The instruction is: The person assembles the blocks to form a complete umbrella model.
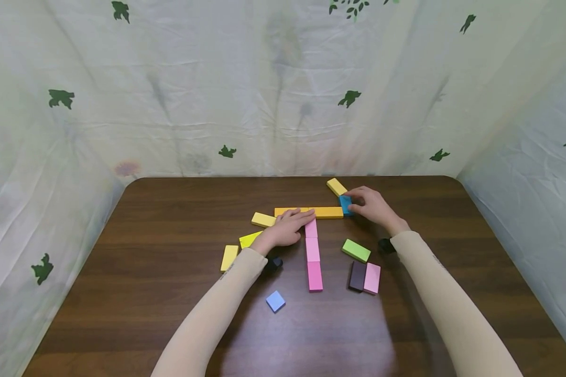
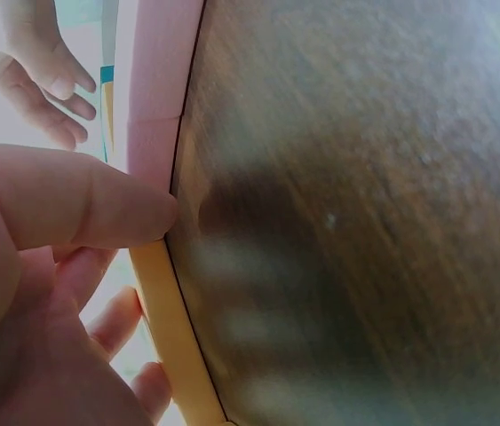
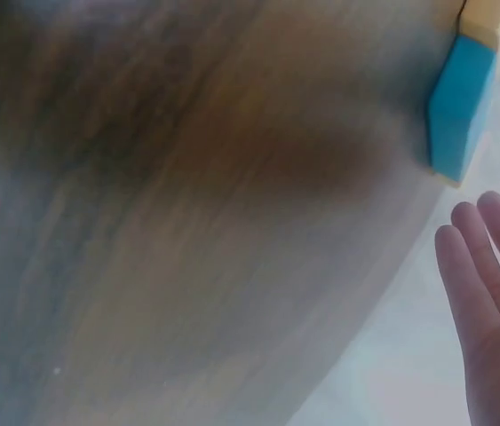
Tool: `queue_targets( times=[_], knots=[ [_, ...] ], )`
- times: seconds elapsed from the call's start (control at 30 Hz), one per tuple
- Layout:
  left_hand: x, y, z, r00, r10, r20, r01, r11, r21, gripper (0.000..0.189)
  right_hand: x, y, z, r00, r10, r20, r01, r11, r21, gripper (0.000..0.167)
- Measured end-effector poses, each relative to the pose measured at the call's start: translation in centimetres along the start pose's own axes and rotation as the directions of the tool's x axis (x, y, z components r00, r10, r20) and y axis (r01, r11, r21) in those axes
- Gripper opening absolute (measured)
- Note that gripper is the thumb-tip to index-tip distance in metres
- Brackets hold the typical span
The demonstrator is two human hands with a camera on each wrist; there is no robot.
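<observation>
Orange blocks (image 1: 327, 212) lie end to end in a row across the back of the table, and a column of pink blocks (image 1: 313, 250) runs from it toward me. My left hand (image 1: 287, 228) rests on this junction with its fingers straight. In the left wrist view, the thumb (image 2: 134, 209) lies where a pink block meets an orange one. A blue block (image 1: 345, 205) stands at the row's right end. Beside it, my right hand (image 1: 373, 207) has its thumb and fingers apart. The right wrist view shows those fingers extended, a gap away from the blue block (image 3: 461, 106).
A pale yellow block (image 1: 336, 186) slants behind the blue one. More yellow blocks (image 1: 229, 257) lie left of my left hand. Right of the pink column are a green block (image 1: 356, 250), a dark block (image 1: 357, 276) and a pink block (image 1: 372, 278). A small blue square (image 1: 275, 301) is nearer.
</observation>
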State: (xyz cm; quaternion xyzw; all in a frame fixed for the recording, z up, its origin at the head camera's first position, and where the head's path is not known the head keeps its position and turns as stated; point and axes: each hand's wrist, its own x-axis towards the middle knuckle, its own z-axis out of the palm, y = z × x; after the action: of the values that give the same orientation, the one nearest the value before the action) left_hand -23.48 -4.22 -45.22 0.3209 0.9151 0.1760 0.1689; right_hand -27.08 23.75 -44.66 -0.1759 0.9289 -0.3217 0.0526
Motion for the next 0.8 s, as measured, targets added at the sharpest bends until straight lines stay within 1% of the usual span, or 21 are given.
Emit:
queue_targets(
  times=[0.2,0.57,0.8],
  knots=[
    [0.1,0.0,0.0,1.000,-0.002,-0.001,0.002,1.000,0.002,0.061,-1.1,-0.4,-0.1,0.998,-0.058,-0.005,0.058,0.998,-0.003,0.040],
    [0.1,-0.1,0.1,1.000,0.000,-0.004,0.000,1.000,0.000,0.062,-4.1,-1.1,-0.1,0.994,-0.107,0.023,0.107,0.994,-0.007,0.040],
    [0.1,0.0,0.1,1.000,-0.004,-0.004,0.004,1.000,-0.006,0.062,-5.5,-1.2,0.3,0.989,-0.139,0.051,0.137,0.990,0.038,0.039]
  ],
)
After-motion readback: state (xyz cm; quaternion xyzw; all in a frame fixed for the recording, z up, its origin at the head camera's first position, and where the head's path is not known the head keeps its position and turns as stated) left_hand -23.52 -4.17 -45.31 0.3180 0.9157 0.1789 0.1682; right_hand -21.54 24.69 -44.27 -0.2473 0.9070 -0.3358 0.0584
